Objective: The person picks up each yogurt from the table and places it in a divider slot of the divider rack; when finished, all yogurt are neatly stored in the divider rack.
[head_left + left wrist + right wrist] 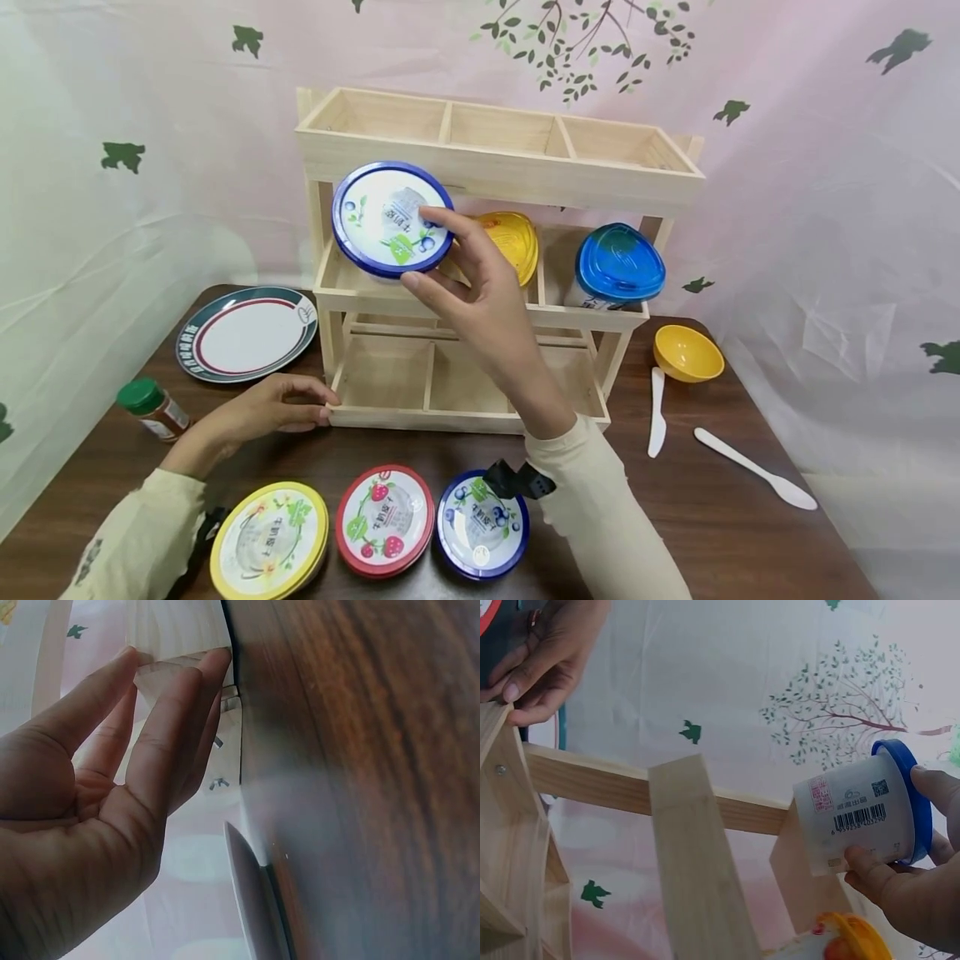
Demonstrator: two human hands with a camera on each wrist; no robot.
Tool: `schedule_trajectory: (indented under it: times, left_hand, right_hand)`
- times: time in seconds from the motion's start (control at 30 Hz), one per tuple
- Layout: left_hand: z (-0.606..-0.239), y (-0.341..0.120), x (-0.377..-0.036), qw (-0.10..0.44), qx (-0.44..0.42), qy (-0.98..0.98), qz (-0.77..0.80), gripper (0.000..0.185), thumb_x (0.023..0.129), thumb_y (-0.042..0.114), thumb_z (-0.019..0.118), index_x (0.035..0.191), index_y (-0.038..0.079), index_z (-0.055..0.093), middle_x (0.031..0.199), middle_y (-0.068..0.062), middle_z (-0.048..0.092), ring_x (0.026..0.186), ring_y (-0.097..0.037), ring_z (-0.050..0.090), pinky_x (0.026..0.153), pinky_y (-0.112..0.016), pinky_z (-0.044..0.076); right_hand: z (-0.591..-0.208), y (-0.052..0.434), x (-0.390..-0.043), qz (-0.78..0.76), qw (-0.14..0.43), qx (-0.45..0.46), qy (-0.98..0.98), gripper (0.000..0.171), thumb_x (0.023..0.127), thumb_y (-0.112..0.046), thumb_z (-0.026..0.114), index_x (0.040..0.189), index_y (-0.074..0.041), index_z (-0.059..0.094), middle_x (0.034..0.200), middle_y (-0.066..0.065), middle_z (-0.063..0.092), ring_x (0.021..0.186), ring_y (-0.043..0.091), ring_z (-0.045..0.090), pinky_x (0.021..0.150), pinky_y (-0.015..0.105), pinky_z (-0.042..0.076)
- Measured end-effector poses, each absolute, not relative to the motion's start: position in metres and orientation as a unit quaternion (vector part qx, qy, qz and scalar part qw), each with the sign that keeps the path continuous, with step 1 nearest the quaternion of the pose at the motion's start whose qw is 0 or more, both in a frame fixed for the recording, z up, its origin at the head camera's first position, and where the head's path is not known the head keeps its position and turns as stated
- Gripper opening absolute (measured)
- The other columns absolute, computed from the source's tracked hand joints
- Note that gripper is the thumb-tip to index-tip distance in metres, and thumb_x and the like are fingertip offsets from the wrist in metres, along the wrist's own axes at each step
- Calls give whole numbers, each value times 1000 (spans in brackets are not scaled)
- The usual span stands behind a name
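My right hand (491,304) grips a round white plastic tub with a blue-rimmed blueberry lid (386,212). Thumb and fingers span the lid's rim, and the right wrist view shows the barcode on the tub's side (855,817). In the head view, the tub appears in front of the left compartment of the rack's middle tier. My left hand (273,404) pinches the lower left front corner of the wooden three-tier rack (465,421) between thumb and fingers; this corner also shows in the left wrist view (180,630).
The middle tier holds a yellow-lidded tub (513,242) and a blue-lidded tub (618,262). In front lie yellow (270,542), red (385,521) and blue (480,529) lidded tubs. A plate (247,333) and spice jar (153,408) stand left; a bowl (688,354), knife (657,412) and spoon (753,467) lie right.
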State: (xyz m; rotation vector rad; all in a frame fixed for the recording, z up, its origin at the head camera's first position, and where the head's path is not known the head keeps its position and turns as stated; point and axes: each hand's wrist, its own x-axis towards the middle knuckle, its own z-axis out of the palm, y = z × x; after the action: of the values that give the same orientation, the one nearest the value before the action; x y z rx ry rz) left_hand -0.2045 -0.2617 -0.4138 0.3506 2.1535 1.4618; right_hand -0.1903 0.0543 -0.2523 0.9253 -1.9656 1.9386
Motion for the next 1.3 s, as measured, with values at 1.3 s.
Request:
schedule_trajectory:
  times: [1.3]
  left_hand:
    - [-415, -261, -204, 254, 140, 784, 548, 28, 108, 10, 69, 129, -8, 69, 118, -13, 69, 102, -15, 71, 89, -34, 64]
  right_hand:
    - [-289, 19, -219, 643, 105, 235, -721, 58, 104, -9, 76, 157, -8, 52, 164, 15, 46, 145, 24, 55, 111, 28, 51]
